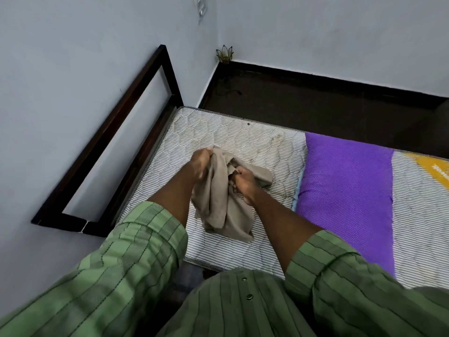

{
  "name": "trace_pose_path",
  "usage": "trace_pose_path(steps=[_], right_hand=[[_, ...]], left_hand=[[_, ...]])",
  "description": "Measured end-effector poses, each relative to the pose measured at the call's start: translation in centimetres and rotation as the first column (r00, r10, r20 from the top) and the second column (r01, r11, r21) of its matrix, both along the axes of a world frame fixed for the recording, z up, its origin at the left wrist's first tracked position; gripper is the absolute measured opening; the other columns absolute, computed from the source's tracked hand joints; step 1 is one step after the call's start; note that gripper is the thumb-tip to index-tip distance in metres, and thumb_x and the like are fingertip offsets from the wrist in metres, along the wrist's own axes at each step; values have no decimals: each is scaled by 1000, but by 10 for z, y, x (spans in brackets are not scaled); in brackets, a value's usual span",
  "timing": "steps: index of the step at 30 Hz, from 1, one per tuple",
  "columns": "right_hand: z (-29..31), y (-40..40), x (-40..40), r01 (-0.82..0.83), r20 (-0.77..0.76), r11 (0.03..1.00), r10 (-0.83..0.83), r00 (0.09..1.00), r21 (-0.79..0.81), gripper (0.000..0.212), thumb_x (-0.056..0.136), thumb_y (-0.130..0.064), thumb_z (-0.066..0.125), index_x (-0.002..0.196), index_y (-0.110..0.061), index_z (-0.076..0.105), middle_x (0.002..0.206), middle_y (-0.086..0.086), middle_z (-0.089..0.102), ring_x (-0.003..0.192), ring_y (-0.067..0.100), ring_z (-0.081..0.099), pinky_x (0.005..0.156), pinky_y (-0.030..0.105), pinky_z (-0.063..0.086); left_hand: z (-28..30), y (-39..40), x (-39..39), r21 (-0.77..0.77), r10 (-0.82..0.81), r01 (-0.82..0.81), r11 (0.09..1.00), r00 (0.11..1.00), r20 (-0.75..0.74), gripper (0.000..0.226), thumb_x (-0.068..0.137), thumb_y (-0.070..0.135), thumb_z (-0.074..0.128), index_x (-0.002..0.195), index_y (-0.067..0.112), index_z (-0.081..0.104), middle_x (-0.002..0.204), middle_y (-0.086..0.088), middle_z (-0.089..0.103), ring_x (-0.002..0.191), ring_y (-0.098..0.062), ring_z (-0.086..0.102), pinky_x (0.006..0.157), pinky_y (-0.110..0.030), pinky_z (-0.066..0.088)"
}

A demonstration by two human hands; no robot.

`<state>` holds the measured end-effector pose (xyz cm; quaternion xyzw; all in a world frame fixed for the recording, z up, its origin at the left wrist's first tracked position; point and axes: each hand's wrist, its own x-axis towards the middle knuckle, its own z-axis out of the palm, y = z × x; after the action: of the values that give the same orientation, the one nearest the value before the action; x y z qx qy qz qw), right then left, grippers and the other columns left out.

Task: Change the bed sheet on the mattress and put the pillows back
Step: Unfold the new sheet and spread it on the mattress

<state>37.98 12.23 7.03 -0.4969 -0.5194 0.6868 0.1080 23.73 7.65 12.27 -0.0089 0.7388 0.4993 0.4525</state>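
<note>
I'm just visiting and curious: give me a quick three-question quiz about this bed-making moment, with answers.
1. True or false: the mattress is already covered by a sheet.
2. What colour is the pillow? A) purple B) red C) white
3. What do the left hand and right hand grip?

Key: 1. False, its striped quilting is bare. 2. A. 3. A bunched beige cloth, held over the mattress.

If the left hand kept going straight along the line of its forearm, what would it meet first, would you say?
Probably bare striped mattress just beyond the left hand, which has a grip on the beige cloth; past the bed's far edge lies dark floor. Depth is unclear.
</note>
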Motion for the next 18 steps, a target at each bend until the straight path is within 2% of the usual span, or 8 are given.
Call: trace_pose_path(steps=[3, 5, 7, 9, 11, 14, 16, 18], right_hand=[[-11, 16, 1, 186, 53, 982, -188, 981, 37, 26, 105, -9, 39, 111, -7, 65, 84, 17, 67, 50, 20, 57, 39, 25, 46], [-10, 23, 6, 249, 49, 968, -250, 967, 12, 25, 105, -11, 41, 110, -10, 66, 100, 17, 72, 68, 26, 68, 52, 36, 59], [-14, 28, 7, 197, 57, 980, -196, 979, -20, 18, 106, -17, 46, 100, -18, 63, 102, 12, 71, 79, 22, 67, 67, 39, 61], [-4, 24, 3, 198, 82, 977, -192, 978, -79, 25, 110, -34, 38, 98, -23, 57, 94, 4, 65, 77, 17, 60, 63, 30, 54], [5, 23, -2, 304, 59, 948, -299, 952, -96, 37, 112, -42, 24, 92, -23, 48, 99, 2, 56, 78, 18, 52, 81, 33, 50], [3, 31, -2, 543, -1, 821, -552, 834, -176, 35, 112, -37, 28, 123, -19, 56, 125, 8, 58, 106, 27, 61, 104, 46, 46], [-9, 39, 1, 539, -8, 778, -572, 820, -324, 47, 111, -41, 30, 142, -13, 52, 137, 7, 60, 126, 30, 58, 108, 49, 47], [-14, 44, -1, 435, -21, 864, -454, 891, -253, 54, 107, -41, 25, 142, -11, 53, 141, 4, 58, 126, 26, 60, 104, 47, 51]], left_hand=[[-3, 2, -20, 44, 276, -274, 961, 959, -62, 27, 104, 25, 56, 98, 3, 71, 84, -5, 67, 72, -19, 61, 65, -27, 51], [1, 0, -31, 28, 323, -322, 946, 945, -46, 28, 103, 27, 57, 107, 3, 71, 95, -8, 70, 80, -22, 63, 73, -31, 51], [1, 1, -36, 4, 222, -222, 975, 974, -52, 26, 102, 28, 57, 101, 7, 73, 98, -10, 73, 84, -25, 66, 77, -35, 57], [-1, 2, -35, 6, 128, -128, 992, 991, -25, 24, 100, 28, 59, 91, 12, 74, 97, -12, 75, 88, -28, 69, 85, -40, 61], [-5, 5, -37, 22, 107, -107, 994, 994, -14, 26, 95, 35, 65, 94, 11, 76, 99, -14, 77, 90, -30, 72, 88, -45, 62], [-6, 3, -43, -15, -1, -1, 1000, 989, -150, 57, 83, 61, 71, 100, 7, 74, 96, -10, 76, 88, -26, 73, 84, -40, 62], [-2, -1, -48, -94, -212, 192, 977, 928, -306, 76, 63, 73, 81, 102, 9, 73, 96, -3, 76, 88, -20, 73, 81, -35, 61], [1, -3, -55, -308, -514, 413, 857, 722, -463, 83, 50, 64, 92, 109, 10, 71, 103, 0, 73, 93, -19, 69, 80, -33, 58]])
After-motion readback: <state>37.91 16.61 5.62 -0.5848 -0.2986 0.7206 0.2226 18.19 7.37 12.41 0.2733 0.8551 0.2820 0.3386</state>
